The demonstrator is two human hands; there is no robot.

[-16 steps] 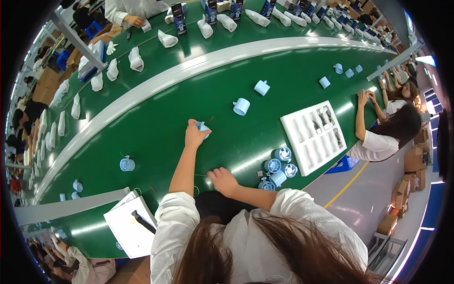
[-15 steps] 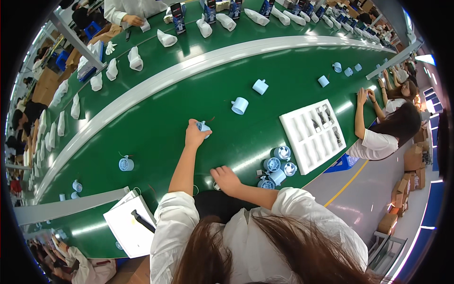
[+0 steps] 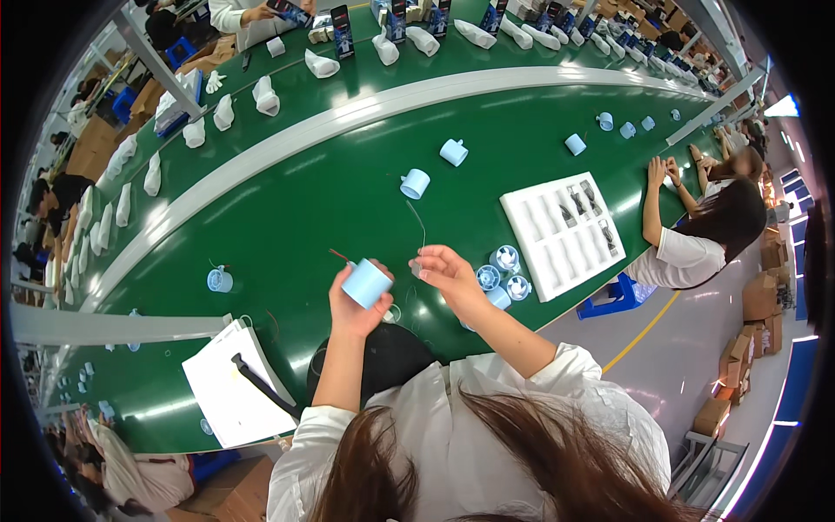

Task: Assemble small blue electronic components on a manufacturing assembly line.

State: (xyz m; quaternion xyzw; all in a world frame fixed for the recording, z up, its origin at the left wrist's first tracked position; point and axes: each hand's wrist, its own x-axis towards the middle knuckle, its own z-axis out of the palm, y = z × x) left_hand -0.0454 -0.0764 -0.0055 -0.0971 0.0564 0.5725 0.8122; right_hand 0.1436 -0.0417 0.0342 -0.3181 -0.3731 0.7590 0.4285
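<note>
In front of me my left hand is closed round a light blue cylindrical housing, its smooth side showing and a short red wire sticking out by the thumb. My right hand, just to the right, pinches a small greyish flat piece. From that piece a thin pale wire curves upward; its far end is free. The two hands are apart. Next to my right wrist several blue housings stand grouped, white fan blades visible in some, and the forearm partly hides them.
A white foam tray with several dark cabled parts lies right. More blue housings are scattered on the green table. White papers with a black strap lie left, beneath a grey metal bar. A co-worker sits at right.
My left hand has drawn the blue housing back toward me and tilted it. My right hand has risen from the table edge and now pinches the small wired piece. The view has shifted slightly.
</note>
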